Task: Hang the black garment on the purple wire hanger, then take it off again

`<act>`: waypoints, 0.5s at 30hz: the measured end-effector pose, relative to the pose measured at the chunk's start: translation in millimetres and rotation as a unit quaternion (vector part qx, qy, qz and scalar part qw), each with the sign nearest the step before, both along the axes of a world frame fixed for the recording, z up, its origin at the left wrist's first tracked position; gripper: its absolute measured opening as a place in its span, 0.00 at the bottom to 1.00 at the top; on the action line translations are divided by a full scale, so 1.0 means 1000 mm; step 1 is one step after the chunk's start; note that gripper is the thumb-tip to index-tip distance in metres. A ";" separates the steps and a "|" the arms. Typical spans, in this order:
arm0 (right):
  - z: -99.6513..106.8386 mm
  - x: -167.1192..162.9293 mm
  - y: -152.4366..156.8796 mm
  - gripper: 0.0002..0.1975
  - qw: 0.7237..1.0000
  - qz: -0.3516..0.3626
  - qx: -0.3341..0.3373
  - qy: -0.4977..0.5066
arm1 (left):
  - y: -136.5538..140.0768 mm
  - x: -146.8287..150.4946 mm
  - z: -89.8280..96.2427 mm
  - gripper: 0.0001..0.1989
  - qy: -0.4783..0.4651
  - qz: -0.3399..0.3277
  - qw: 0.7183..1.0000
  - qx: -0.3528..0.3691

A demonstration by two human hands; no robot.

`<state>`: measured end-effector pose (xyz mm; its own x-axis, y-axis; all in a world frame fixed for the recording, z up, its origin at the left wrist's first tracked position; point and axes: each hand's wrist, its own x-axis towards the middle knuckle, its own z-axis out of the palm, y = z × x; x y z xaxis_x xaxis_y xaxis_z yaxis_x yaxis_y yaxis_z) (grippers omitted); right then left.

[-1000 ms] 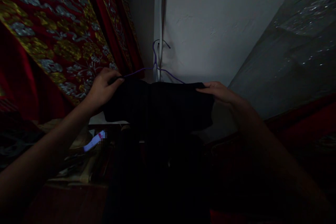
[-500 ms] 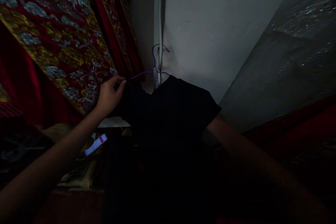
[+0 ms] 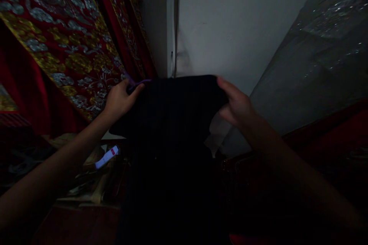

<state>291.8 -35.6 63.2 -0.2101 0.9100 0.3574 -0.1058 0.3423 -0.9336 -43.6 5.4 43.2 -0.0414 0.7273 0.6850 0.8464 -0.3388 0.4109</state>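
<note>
A black short-sleeved shirt (image 3: pixel 175 111) hangs in front of me, stretched between both hands; its folds are lost in the dark. My left hand (image 3: pixel 119 98) is closed at the left shoulder, where a thin purple clothes hanger (image 3: pixel 131 81) passes between thumb and fingers. The hanger's blurred hook points up and left, and one arm runs into the shirt's top edge. On the other side, my right hand (image 3: pixel 238 102) pinches the shirt's upper right corner, thumb and fingers on the cloth.
Red cloth with gold and silver embroidery (image 3: pixel 77 46) hangs at the left. Behind the shirt is a pale wall (image 3: pixel 230 26), with clear plastic sheeting (image 3: pixel 324 53) to the right. A lit phone (image 3: pixel 107 157) lies among clutter at lower left.
The hanger has shifted left and tilted, from the collar's middle to my left hand. My right hand, formerly hidden under the shirt's right sleeve, now shows, gripping the upper right corner.
</note>
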 end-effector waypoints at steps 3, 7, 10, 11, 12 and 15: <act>0.000 -0.009 -0.015 0.24 0.972 0.162 0.084 -0.149 | 0.000 0.005 0.003 0.23 -0.005 -0.062 0.998 -0.018; -0.013 -0.007 -0.013 0.28 0.894 0.306 0.109 -0.309 | -0.006 0.014 -0.005 0.21 0.088 -0.183 0.979 -0.003; -0.040 -0.011 0.003 0.22 0.888 0.198 0.145 -0.389 | -0.014 0.026 -0.009 0.26 0.154 -0.275 0.949 0.011; -0.051 -0.014 0.009 0.26 0.882 0.158 0.173 -0.410 | -0.017 0.031 -0.009 0.29 0.160 -0.298 0.941 0.015; -0.062 -0.019 0.014 0.35 0.872 0.122 0.206 -0.426 | -0.019 0.038 -0.008 0.31 0.162 -0.318 0.934 0.021; -0.091 -0.042 0.022 0.62 0.842 0.019 0.293 -0.452 | -0.024 0.061 -0.002 0.38 0.146 -0.362 0.920 0.041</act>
<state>249.7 -13.7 -28.2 -0.6624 0.6188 0.4223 0.5358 0.7853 -0.3103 17.0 -18.5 41.1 0.6280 0.4377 0.6435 0.4574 -0.8766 0.1498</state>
